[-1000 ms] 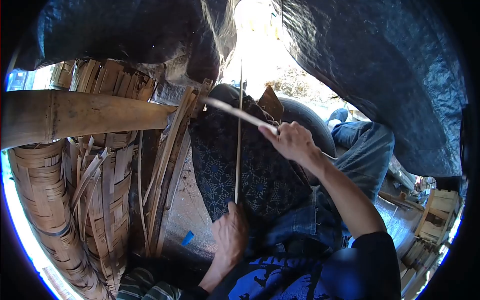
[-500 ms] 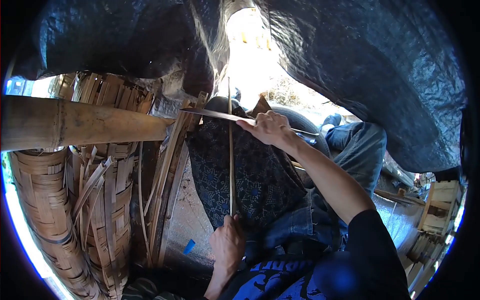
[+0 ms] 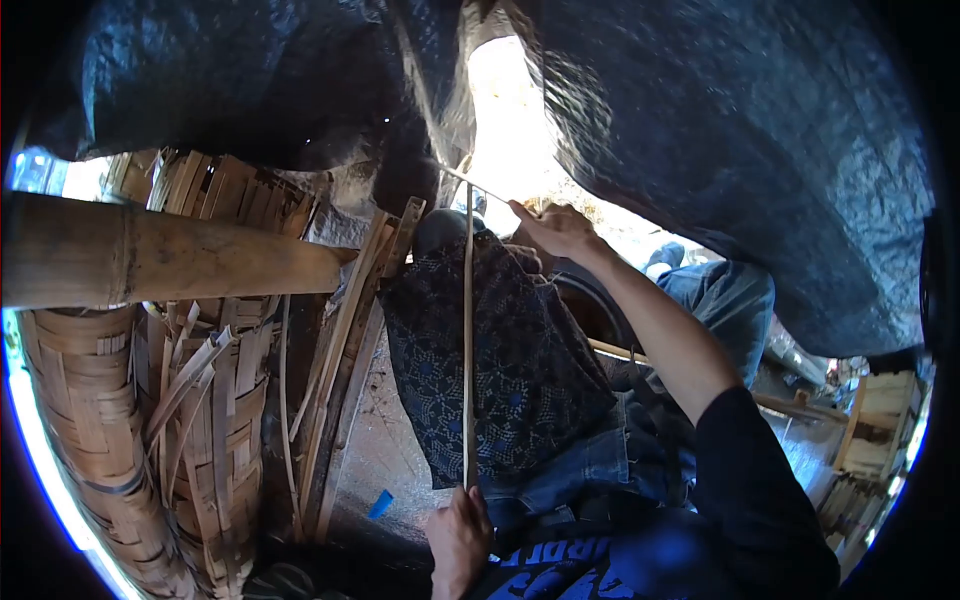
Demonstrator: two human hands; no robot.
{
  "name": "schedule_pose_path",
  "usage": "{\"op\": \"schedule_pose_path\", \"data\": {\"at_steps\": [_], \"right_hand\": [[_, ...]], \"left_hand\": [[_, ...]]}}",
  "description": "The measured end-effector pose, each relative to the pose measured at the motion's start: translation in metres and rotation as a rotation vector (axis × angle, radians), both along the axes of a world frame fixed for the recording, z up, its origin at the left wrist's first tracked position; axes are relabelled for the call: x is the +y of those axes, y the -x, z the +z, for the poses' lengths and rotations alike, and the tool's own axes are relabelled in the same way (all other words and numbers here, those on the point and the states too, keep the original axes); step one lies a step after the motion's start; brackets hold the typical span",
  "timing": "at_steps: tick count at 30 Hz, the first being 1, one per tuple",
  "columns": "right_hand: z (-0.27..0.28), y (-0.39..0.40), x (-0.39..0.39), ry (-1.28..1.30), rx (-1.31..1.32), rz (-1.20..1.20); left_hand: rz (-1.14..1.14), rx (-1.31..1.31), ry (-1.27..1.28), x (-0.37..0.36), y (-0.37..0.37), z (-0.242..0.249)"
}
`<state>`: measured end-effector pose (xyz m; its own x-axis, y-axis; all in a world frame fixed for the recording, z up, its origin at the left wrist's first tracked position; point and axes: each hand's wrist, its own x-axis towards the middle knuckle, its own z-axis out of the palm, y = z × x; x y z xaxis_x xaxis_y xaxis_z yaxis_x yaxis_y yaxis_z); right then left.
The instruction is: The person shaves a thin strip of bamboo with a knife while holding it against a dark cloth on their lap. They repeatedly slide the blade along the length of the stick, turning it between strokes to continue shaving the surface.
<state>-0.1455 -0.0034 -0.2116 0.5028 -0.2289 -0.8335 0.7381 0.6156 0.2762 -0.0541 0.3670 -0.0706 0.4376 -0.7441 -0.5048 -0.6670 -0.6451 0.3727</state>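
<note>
My left hand (image 3: 460, 538), low in the view near my shirt, is closed around the near end of a thin bamboo strip (image 3: 469, 345). The strip runs straight away from me over a dark patterned cloth (image 3: 515, 385) draped on my leg. Farther out, my right hand (image 3: 562, 234) grips a long knife (image 3: 478, 188). Its blade points to the upper left and crosses the far end of the strip. My right fingers hide the knife's handle.
Woven bamboo baskets (image 3: 85, 400) stand at the left, with a thick bamboo pole (image 3: 200, 250) across them. Split bamboo pieces (image 3: 345, 370) lean beside the cloth. Dark plastic sheeting (image 3: 730, 150) hangs overhead. A blue scrap (image 3: 380, 503) lies on the floor.
My right hand has moved the knife outward along the strip to its far end, turning the blade more steeply. My left hand and the strip are slightly closer to my body.
</note>
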Motion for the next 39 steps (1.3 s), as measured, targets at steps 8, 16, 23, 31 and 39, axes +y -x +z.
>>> {"op": "schedule_pose_path", "data": {"at_steps": [8,16,23,31,39], "right_hand": [[0.047,0.033,0.045,1.457,1.114,1.702],[-0.023,0.042,0.055,2.901,2.198,1.167],[-0.036,0.008,0.053,2.197,1.71,1.265],[-0.028,0.025,0.069,1.949,1.42,1.614],[0.022,0.037,0.082,1.699,1.385,1.532]], "left_hand": [[-0.109,-0.105,0.015,-0.052,-0.013,-0.022],[-0.142,-0.155,-0.029,-0.04,-0.006,-0.019],[-0.026,-0.085,-0.011,-0.036,-0.001,-0.019],[0.315,0.34,0.144,-0.102,-0.032,-0.026],[-0.072,-0.099,0.14,-0.08,-0.016,-0.023]]}}
